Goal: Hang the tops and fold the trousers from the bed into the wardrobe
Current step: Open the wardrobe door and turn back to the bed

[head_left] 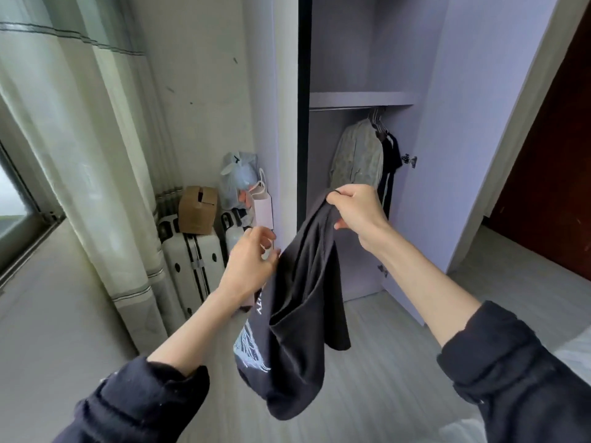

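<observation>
A black top (300, 282) is held up at frame centre, before the open wardrobe (431, 129). It is pinched at its upper edge by the right hand (358, 209); the left hand (252, 263), fingers loosely spread, touches its side. The collar should be found and opened before a hanger is taken. The rail (339, 109) is free at its left; 2 garments (367, 155) hang at its right.

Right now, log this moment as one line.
right hand grips black top | left hand beside top, open | wardrobe open | two garments hung
</observation>
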{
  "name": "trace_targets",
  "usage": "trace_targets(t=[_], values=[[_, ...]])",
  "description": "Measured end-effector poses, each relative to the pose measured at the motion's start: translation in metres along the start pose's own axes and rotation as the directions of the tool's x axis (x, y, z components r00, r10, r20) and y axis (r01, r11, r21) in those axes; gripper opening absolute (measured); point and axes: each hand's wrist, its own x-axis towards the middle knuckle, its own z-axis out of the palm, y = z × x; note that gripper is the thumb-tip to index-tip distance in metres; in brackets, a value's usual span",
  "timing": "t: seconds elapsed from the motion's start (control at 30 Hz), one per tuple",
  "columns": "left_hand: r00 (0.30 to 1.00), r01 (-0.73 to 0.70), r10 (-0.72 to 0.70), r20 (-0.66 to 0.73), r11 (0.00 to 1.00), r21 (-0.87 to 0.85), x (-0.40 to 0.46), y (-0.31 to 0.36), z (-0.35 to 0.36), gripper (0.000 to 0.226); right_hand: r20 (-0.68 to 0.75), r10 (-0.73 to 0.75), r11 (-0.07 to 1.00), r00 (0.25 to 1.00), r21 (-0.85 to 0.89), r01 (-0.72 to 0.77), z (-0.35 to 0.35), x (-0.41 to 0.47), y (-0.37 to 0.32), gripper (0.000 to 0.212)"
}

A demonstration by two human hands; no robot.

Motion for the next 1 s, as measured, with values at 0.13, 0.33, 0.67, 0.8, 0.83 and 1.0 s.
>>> trace_targets(t=[0.13,0.33,0.67,0.8,0.83,1.0], values=[[0.989,-0.029,0.046,0.144,0.992,-0.122,0.039,-0.005,0.054,0.009,-0.062,0.095,0.994,0.994,0.060,-0.091,0.004,0.063,0.008,0.023],[0.772,0.368,-0.275,0.572,0.928,-0.051,0.100,-0.040,0.142,0.028,-0.177,0.136,0.990,0.975,0.062,-0.127,-0.014,0.145,0.030,0.024],[0.766,0.468,-0.263,0.586,0.854,-0.227,0.272,-0.041,0.234,0.010,-0.547,0.150,0.888,0.824,-0.292,-0.356,-0.095,0.261,0.116,0.014],[0.870,0.372,-0.226,0.438,0.884,-0.282,0.328,-0.029,0.252,0.010,-0.649,0.169,0.735,0.741,-0.418,-0.533,-0.134,0.285,0.165,0.012],[0.882,0.372,-0.228,0.411,0.874,-0.312,0.336,-0.022,0.258,0.009,-0.651,0.173,0.672,0.739,-0.470,-0.572,-0.142,0.286,0.173,0.012],[0.920,0.355,-0.221,0.325,0.822,-0.445,0.378,0.013,0.290,0.015,-0.599,0.254,0.465,0.760,-0.613,-0.639,-0.170,0.294,0.202,0.011]])
